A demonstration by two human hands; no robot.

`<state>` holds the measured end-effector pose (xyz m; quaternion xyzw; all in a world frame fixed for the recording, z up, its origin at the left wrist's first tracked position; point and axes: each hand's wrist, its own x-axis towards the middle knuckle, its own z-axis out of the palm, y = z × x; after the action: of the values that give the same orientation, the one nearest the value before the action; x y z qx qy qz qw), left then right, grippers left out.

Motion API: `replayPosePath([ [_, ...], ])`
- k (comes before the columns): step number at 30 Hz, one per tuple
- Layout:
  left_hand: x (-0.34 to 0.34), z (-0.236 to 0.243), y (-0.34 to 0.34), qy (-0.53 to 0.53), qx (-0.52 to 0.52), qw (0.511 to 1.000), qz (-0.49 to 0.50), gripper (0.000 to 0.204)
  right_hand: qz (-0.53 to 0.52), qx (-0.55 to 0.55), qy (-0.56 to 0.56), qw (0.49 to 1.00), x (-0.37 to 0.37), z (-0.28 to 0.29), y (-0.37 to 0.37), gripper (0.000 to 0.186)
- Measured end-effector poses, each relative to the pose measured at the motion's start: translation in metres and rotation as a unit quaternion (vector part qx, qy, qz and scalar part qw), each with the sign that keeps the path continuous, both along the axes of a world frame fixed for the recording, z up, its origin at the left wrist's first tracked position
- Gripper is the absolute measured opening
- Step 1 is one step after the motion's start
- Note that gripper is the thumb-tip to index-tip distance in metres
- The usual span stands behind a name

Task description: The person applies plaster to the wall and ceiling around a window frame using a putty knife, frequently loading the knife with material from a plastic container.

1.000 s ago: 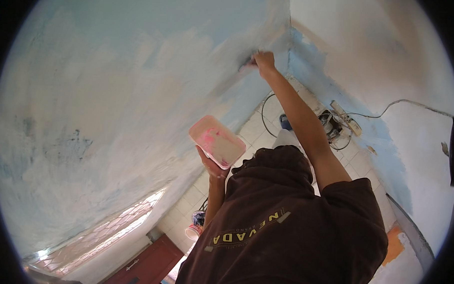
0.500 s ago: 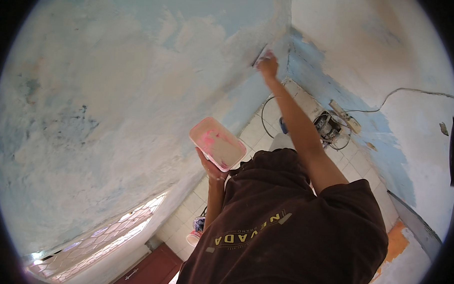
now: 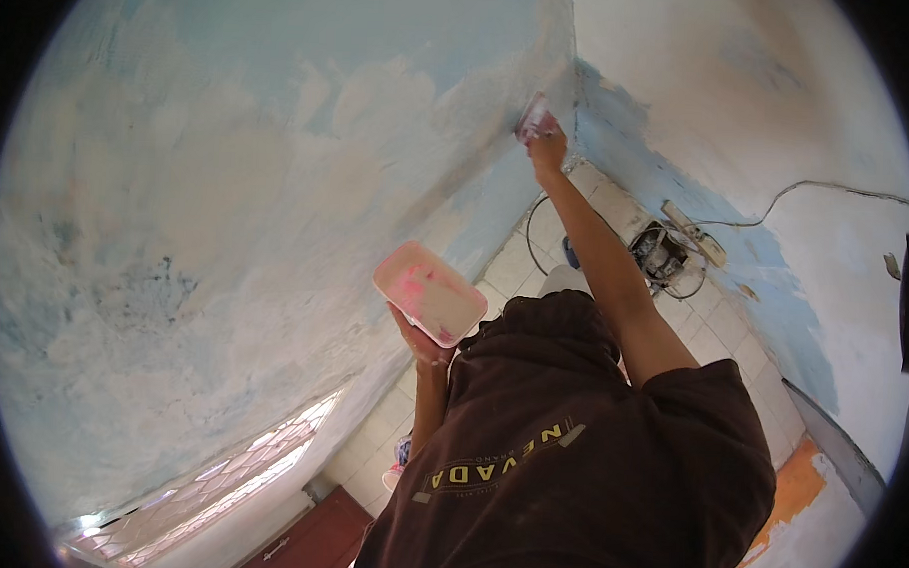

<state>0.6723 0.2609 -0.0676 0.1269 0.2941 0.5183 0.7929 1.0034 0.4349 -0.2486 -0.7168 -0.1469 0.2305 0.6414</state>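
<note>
Holds tub (image 3: pixel 395 272) in left hand (image 3: pixel 419 337), fingers cupped under base, before wall (image 3: pixel 228 176). Grips scraper (image 3: pixel 532 113) in right hand (image 3: pixel 547 147), fingers closed round it, at wall. Judge tub light, fairly stiff, slick where smeared: support from below. Take scraper by back edge.

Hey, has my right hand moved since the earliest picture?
Yes, your right hand has moved rightward, closer to the wall corner.

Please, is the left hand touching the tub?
Touching. The head view shows the left hand pressed against the lower left side of the tub, with no gap between them.
</note>
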Motion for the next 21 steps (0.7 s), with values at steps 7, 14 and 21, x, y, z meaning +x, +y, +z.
replayPosePath([
  [7, -0.003, -0.02, -0.014, 0.059, 0.014, 0.996, 0.062, 0.062, 0.287, 0.094, -0.078, 0.95, -0.142, 0.139, -0.09, 0.047],
  [14, 0.048, -0.003, 0.018, 0.098, 0.011, 0.995, 0.016, 0.062, 0.167, -0.012, 0.32, 0.932, 0.018, -0.03, -0.03, 0.019],
  [21, 0.063, -0.002, 0.003, 0.059, -0.024, 0.998, 0.022, 0.064, 0.187, 0.155, 0.386, 0.89, 0.071, 0.197, 0.04, 0.019],
])
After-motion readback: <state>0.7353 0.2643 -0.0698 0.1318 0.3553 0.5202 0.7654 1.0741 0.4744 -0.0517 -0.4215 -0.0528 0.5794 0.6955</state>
